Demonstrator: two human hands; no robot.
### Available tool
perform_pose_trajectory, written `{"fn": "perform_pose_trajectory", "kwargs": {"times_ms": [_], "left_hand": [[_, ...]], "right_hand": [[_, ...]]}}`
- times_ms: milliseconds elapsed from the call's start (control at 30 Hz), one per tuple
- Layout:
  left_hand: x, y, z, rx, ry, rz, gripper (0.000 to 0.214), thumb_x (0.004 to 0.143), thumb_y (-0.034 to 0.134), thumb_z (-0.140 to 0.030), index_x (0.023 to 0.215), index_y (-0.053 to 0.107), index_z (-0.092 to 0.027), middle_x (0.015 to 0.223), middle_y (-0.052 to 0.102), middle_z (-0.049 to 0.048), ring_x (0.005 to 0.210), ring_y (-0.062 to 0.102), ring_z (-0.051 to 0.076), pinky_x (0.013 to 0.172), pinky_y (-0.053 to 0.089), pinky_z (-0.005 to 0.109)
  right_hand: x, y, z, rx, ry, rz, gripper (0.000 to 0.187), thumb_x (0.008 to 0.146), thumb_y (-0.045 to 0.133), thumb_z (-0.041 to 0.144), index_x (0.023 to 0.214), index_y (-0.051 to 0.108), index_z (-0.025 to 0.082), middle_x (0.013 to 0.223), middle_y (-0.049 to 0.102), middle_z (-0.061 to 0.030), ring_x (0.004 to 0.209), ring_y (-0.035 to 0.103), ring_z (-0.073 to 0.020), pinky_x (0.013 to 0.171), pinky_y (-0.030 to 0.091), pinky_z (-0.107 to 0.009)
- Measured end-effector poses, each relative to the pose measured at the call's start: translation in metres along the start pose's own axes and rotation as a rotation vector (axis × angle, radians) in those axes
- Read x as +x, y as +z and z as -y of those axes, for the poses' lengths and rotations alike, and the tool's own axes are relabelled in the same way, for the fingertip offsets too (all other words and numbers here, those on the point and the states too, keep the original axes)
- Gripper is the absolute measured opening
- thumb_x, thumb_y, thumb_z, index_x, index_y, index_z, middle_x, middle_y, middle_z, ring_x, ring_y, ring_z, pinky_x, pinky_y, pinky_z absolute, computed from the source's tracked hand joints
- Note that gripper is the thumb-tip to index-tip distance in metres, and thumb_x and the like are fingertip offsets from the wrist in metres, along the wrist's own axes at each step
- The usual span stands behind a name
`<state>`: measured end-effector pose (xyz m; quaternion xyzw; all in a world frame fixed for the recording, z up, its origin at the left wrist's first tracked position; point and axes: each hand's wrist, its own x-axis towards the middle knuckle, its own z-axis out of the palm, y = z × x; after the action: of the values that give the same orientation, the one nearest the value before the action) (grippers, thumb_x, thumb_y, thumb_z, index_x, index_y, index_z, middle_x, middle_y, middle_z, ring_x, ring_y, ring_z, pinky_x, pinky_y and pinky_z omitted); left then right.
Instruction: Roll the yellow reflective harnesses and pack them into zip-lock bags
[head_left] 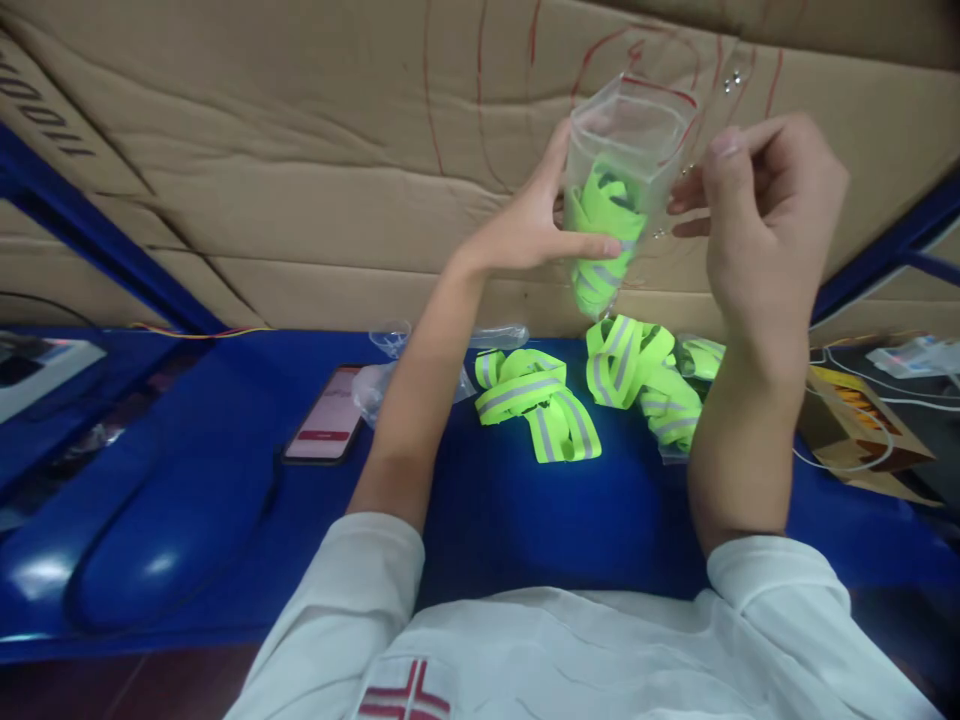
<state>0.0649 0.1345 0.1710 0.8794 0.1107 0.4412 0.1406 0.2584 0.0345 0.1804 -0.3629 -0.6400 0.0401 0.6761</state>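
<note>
My left hand is wrapped round a clear plastic zip bag, its thumb across the front. Inside the bag sits a bundled neon-yellow reflective strap with grey stripes. The bag is held upright, with its red-lined mouth at the top. Close to the bag's right side is my right hand, its fingers loosely bent and the thumb raised apart from them. Nothing shows in it. Below the bag, on the blue table, lie a loose folded reflective strap and more reflective straps, partly behind my right forearm.
A phone with a lit screen lies left of my left forearm. Crumpled clear plastic is beside it. Cardboard with red marks stands behind the blue table. At the right are a brown paper packet and white cables.
</note>
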Motion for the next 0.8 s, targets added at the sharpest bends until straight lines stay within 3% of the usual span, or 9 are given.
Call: {"fn": "perform_pose_trajectory", "kwargs": {"times_ms": [100,200,267,367,533,700,800], "left_hand": [[-0.004,-0.010,-0.008,0.021,0.026,0.043,0.096,0.083,0.088,-0.049,0.153,0.033,-0.015,0.164,0.040,0.0110,0.159,0.033,0.028,0.132,0.029,0.038],[-0.009,-0.017,-0.019,0.043,-0.003,0.197,0.087,0.081,0.085,-0.053,0.149,0.040,-0.025,0.158,0.049,0.0050,0.150,0.047,0.026,0.127,0.040,0.035],[-0.011,-0.020,-0.024,0.080,-0.051,0.262,0.083,0.080,0.080,-0.055,0.149,0.041,-0.029,0.155,0.053,0.0024,0.144,0.053,0.024,0.123,0.045,0.034],[-0.013,-0.023,-0.026,0.181,-0.104,0.292,0.092,0.078,0.075,-0.057,0.156,0.035,-0.030,0.163,0.045,-0.0011,0.147,0.049,0.024,0.125,0.042,0.036],[-0.012,-0.013,-0.030,0.341,-0.174,0.414,0.097,0.085,0.067,-0.060,0.165,0.018,-0.036,0.173,0.028,-0.0139,0.153,0.038,0.019,0.133,0.031,0.039],[-0.009,-0.001,-0.035,0.338,-0.091,0.418,0.096,0.087,0.069,-0.051,0.167,0.026,-0.021,0.171,0.035,0.0017,0.157,0.039,0.026,0.129,0.037,0.040],[-0.010,0.002,-0.038,0.378,-0.069,0.381,0.093,0.086,0.070,-0.045,0.166,0.029,-0.022,0.171,0.037,0.0041,0.156,0.040,0.026,0.127,0.038,0.038]], "right_hand": [[-0.009,-0.004,0.011,-0.168,-0.085,0.128,0.026,0.102,0.067,0.041,0.091,0.065,0.017,0.089,0.069,-0.0042,0.077,0.065,-0.0109,0.066,0.050,-0.022],[-0.012,-0.011,0.014,-0.377,-0.142,0.310,0.018,0.099,0.071,0.035,0.097,0.073,0.017,0.095,0.071,-0.0043,0.083,0.067,-0.0115,0.068,0.049,-0.021],[-0.011,-0.017,0.015,-0.476,-0.195,0.357,0.017,0.098,0.073,0.034,0.105,0.076,0.019,0.107,0.071,-0.0062,0.092,0.069,-0.0137,0.071,0.052,-0.021],[-0.010,-0.024,0.012,-0.561,-0.179,0.386,0.020,0.098,0.072,0.035,0.108,0.079,0.020,0.112,0.068,-0.0084,0.095,0.068,-0.0158,0.076,0.056,-0.024],[-0.008,-0.026,0.001,-0.645,-0.054,0.585,0.020,0.097,0.071,0.035,0.108,0.081,0.023,0.117,0.072,-0.0077,0.097,0.069,-0.0196,0.084,0.055,-0.028],[-0.005,-0.027,0.001,-0.736,0.148,0.736,0.039,0.099,0.065,0.055,0.104,0.080,0.020,0.080,0.070,-0.0039,0.070,0.060,-0.0165,0.079,0.050,-0.032],[-0.004,-0.029,0.003,-0.663,0.155,0.828,0.052,0.094,0.063,0.067,0.108,0.077,0.019,0.095,0.073,-0.0058,0.079,0.064,-0.0197,0.080,0.052,-0.034]]}}
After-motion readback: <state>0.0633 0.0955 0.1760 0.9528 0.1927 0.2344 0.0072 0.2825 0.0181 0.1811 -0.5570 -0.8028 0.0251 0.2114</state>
